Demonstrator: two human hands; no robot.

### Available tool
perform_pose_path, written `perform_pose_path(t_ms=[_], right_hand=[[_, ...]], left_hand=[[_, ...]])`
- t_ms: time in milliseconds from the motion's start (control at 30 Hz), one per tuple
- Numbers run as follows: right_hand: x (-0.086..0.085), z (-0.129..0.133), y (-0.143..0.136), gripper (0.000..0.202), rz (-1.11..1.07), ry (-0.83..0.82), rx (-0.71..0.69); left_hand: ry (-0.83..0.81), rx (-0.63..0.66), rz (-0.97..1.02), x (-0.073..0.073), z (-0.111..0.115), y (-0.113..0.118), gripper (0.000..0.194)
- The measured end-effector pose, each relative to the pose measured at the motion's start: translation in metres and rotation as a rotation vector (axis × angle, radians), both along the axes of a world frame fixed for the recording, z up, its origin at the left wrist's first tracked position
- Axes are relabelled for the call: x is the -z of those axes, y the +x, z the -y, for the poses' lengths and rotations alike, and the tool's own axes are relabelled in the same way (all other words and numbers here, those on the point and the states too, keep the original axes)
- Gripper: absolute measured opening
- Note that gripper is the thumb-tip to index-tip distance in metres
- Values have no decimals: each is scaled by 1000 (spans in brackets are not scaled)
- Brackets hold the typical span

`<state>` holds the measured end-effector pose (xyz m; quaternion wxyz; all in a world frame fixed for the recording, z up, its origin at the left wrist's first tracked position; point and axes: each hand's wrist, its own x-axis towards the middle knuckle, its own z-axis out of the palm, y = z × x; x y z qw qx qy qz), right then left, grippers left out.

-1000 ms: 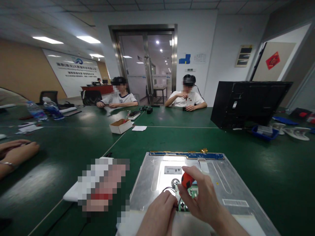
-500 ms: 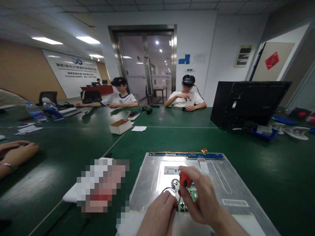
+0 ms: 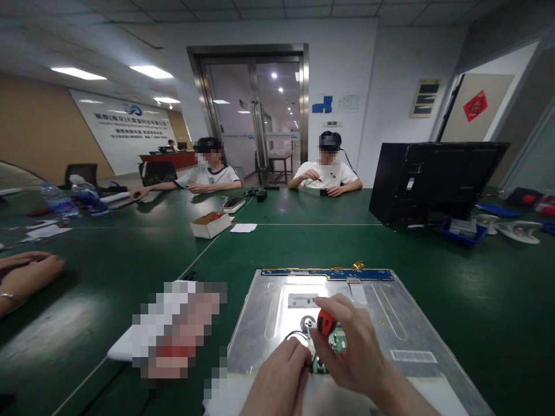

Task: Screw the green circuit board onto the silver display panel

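Orange-handled screwdriver (image 3: 326,323) downward, steeply aslant

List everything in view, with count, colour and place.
Table: one, green, across the foreground
Metal panel: one, silver, on the table in front
Circuit strip: one, blue, panel's far edge
Circuit board: one, green, on the panel
Screwdriver-like tool: one, red-orange and black, above the board
Pixelated items: count unclear, white, pink, red, left of the panel
Open box: one, white, mid-table
Screen-like unit: one, black, table's right
Tray: one, blue, beside the unit
Bottles: two, clear and blue, table's far left
Seated people: two, white tops, across the table
Glass doors: two, grey frame, background
Co-worker's hands: apparently two, bare, left edge
Left hand: one, bare, at the board
Right hand: one, bare, gripping the tool
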<state>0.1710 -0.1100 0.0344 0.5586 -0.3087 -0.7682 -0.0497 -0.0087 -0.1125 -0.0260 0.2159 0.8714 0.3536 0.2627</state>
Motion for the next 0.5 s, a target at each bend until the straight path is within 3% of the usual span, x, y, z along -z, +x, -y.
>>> perform_pose_path(t_ms=[300,500], right_hand=[[-4,3,3,49,26,-56,-66],[-1,2,2,45,7,-20,-8]], left_hand=[[-12,-1,-8,1,1,-1,20],[-8,0,-17,5,0,-1,20]])
